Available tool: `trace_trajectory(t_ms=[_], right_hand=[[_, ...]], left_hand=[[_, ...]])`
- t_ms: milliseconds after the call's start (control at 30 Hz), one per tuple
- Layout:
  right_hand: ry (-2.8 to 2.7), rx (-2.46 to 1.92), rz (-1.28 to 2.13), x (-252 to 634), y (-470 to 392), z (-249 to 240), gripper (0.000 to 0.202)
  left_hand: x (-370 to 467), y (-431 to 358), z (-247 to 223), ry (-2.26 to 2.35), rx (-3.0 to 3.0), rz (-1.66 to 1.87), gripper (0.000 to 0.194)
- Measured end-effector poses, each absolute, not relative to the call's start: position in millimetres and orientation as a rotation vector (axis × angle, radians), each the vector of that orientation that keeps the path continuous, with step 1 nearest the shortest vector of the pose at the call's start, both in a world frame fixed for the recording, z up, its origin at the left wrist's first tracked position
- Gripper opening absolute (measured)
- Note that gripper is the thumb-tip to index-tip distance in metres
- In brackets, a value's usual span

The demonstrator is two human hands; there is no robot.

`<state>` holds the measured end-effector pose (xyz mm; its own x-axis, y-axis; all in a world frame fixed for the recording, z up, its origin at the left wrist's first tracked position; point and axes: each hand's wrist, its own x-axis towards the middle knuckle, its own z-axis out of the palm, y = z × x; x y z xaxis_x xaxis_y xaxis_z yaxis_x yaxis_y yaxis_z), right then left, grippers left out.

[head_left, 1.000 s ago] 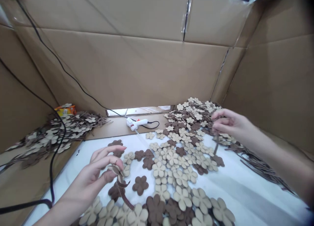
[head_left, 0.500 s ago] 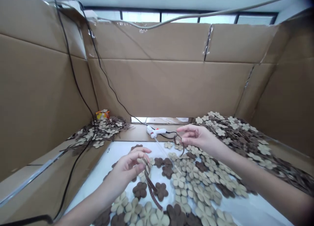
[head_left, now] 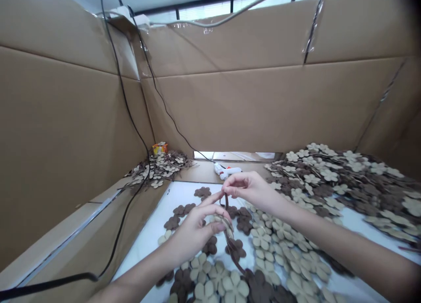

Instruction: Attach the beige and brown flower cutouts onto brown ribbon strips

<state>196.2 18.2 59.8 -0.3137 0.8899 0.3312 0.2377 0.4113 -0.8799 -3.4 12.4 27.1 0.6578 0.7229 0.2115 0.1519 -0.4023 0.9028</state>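
Observation:
My left hand (head_left: 205, 224) is closed around a beige felt-like flower (head_left: 226, 225), pinched between thumb and fingers. From that hand a narrow brown strip (head_left: 234, 255) hangs down over the loose flowers. My right hand (head_left: 248, 190) pinches the top of a looped brown strip (head_left: 226, 201), just above the left fingers. The two hands nearly meet; whether their fingertips touch is unclear. Behind the right hand lies a white glue gun (head_left: 226, 170), partly covered by it. Beneath the hands, brown flowers (head_left: 235, 249) and beige flowers (head_left: 261, 237) are spread on a white board (head_left: 149, 244).
Piled flowers stand at the right (head_left: 329, 176), with a smaller pile (head_left: 161, 165) and an orange-yellow packet (head_left: 160, 148) at the back left. Cardboard walls (head_left: 230, 110) enclose the surface. A black cable (head_left: 126, 105) runs down the left side.
My right hand has come from beside the glue gun to my left hand, bringing the brown strip with it. The view has turned slightly left.

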Motion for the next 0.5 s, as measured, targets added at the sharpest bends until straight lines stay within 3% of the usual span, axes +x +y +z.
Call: trace_trajectory(t_ms=[200, 367, 500], right_hand=[[-1.778, -1.024, 0.958, 183, 26, 47, 0.022], [-1.909, -1.131, 0.532, 175, 24, 40, 0.015], [-1.891, -1.182, 0.529, 176, 23, 41, 0.013]], left_hand=[[2, 16, 12, 0.680, 1.840, 0.808, 0.009], [4, 18, 1, 0.747, 1.746, 0.861, 0.011], [3, 17, 3, 0.810, 1.815, 0.918, 0.011]])
